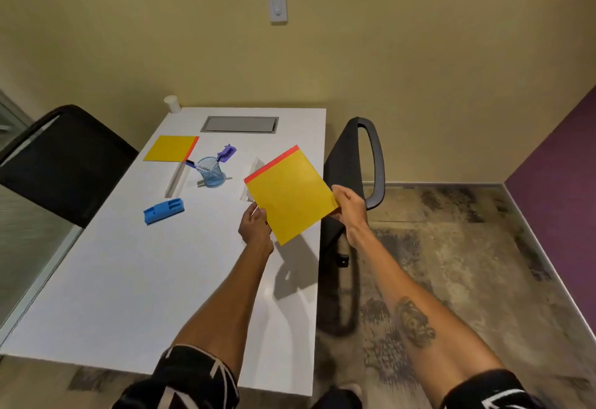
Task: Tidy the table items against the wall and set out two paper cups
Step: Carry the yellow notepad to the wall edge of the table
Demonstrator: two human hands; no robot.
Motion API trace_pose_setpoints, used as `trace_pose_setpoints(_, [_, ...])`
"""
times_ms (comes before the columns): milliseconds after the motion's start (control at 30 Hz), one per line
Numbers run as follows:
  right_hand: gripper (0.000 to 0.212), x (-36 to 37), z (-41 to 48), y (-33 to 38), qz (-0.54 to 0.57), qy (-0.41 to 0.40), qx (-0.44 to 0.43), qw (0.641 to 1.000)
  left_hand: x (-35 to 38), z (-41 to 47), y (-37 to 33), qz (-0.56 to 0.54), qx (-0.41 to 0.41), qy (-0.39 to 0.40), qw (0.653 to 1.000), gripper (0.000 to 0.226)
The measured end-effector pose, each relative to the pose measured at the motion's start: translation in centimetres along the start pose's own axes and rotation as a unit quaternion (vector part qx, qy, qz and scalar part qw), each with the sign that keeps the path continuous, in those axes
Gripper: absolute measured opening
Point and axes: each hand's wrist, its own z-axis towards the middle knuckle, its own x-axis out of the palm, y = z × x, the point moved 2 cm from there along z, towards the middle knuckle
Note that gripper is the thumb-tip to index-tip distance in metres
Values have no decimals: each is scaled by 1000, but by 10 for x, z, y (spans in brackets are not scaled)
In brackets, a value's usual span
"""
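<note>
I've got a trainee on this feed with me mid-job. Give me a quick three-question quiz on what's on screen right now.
1. True or false: the left hand and right hand both hold the raised yellow pad.
2. Where is the white paper cup? A) held in a hand B) at the table's far left corner C) at the near table edge
3. How many yellow pads are in view?

Key: 1 true. 2 B. 3 two; the second pad lies flat on the table.

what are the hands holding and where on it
A yellow notepad, held in the air: left hand grips its lower left edge, right hand its right corner.
</note>
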Motion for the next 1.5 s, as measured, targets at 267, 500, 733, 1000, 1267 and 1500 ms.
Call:
trace_pose_setpoints(267, [38,-5,89,60,-222,27,-116,968,91,38,-20,38,90,-68,993,32])
trace_pose_setpoints(500, [34,-2,203,112,-299,58,-137,943,190,98,-41,56,114,-80,989,31])
trace_pose_setpoints(733, [27,2,305,158,-308,45,-137,940,282,145,-63,47,124,-106,986,29])
trace_pose_setpoints(1000, [22,5,418,193,-349,60,-133,926,366,195,-73,30,132,-128,982,31])
trace_pose_setpoints(1267, [23,-7,531,226,-387,125,-126,905,452,226,-68,-19,110,-199,974,34])
trace_pose_setpoints(1500, [24,0,603,237,-428,192,-125,874,500,244,-59,-26,98,-261,960,36])
